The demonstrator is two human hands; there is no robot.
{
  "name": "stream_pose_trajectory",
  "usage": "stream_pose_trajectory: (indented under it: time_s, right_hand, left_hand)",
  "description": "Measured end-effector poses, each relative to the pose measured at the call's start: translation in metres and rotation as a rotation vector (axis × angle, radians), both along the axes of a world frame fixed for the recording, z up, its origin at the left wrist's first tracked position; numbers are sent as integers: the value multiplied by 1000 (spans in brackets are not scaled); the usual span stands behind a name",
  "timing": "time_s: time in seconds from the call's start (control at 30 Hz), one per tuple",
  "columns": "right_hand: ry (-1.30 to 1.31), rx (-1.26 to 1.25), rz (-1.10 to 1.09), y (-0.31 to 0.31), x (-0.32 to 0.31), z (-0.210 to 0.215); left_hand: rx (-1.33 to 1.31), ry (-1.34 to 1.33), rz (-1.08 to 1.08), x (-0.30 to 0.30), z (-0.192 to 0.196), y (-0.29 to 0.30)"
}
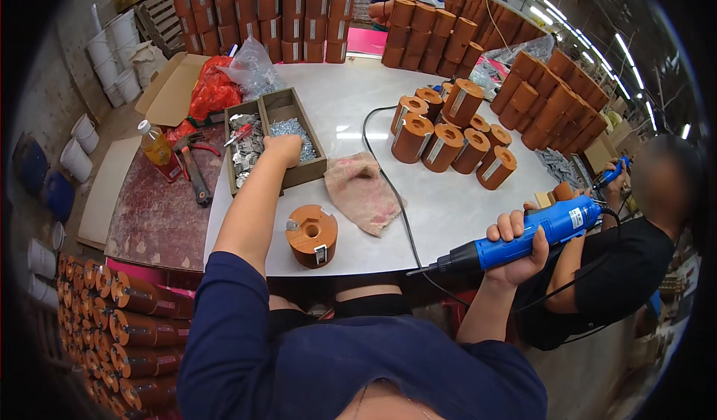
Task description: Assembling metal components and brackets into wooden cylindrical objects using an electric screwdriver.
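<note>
My left hand [284, 151] reaches into a two-part wooden box [323, 168], at the compartment of small silvery screws [293, 127]; its fingertips are hidden among them. Grey metal pieces [246, 151] fill the other compartment, with a red-handled tool lying on top. In my right hand [519, 250] is a blue electric screwdriver [534, 237], its black tip pointing left above the table's front edge. A brown cylinder [312, 250] with a centre hole stands upright near that edge, a metal piece at its upper left rim. Beside it lies a crumpled cloth [364, 196].
More brown cylinders [444, 145] stand right of centre, with tall stacks behind. A black cord [388, 173] crosses the table. A hammer [196, 177] and a bottle [155, 144] sit at left. Close on my right, a co-worker [605, 278] holds another blue tool; another person stands at the back.
</note>
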State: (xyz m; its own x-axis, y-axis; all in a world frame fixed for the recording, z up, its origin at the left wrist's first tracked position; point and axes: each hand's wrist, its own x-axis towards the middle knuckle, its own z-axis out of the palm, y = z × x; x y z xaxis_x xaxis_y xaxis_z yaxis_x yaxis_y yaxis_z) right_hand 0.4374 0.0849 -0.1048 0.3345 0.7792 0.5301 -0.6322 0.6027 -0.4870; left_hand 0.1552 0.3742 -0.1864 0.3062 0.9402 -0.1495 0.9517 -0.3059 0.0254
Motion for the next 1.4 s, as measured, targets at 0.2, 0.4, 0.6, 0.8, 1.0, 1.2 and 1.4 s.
stream_pose_trajectory:
  time_s: [0.2, 0.4, 0.6, 0.8, 1.0, 1.2, 1.4]
  right_hand:
    - [32, 20, -10, -3, 4, -1]
    - [23, 28, -17, -10, 7, 0]
    - [27, 16, -66, -15, 13, 2]
    - [35, 18, -98, -12, 17, 3]
    - [34, 22, -97, -9, 14, 5]
    - [42, 34, -113, -10, 12, 6]
    - [53, 23, -89, -8, 12, 7]
  left_hand:
    - [81, -110, 51, -4, -9, 0]
    - [67, -49, 41, 1, -1, -3]
    - [32, -60, 65, -1, -2, 0]
    - [95, -23, 29, 6, 4, -2]
    - [142, -65, 48, 6, 8, -6]
    - [300, -133, -67, -2, -7, 1]
    - [445, -395, -135, -11, -21, 12]
